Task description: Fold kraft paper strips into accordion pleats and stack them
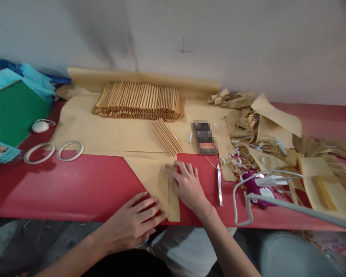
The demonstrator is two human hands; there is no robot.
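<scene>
A sheet of brown paper (150, 173) with a slanted left edge and a folded strip along its right side lies at the front of the red table. My left hand (134, 221) rests on its lower part at the table edge, fingers spread. My right hand (188, 184) lies on the folded strip higher up, fingers apart and somewhat bent. Just beyond the hands is a small pleated paper piece (167, 137). Behind it stands a long row of pleated brown paper (140, 100) on a large brown sheet (109, 136).
Two tape rolls (39, 153) and a white round object (40, 125) are at left, beside a green board (14, 111). Right of my hands lie a blurred dark device (204, 137), a cutter (219, 184), a purple object (258, 188), a grey cable (300, 209) and paper scraps (245, 127).
</scene>
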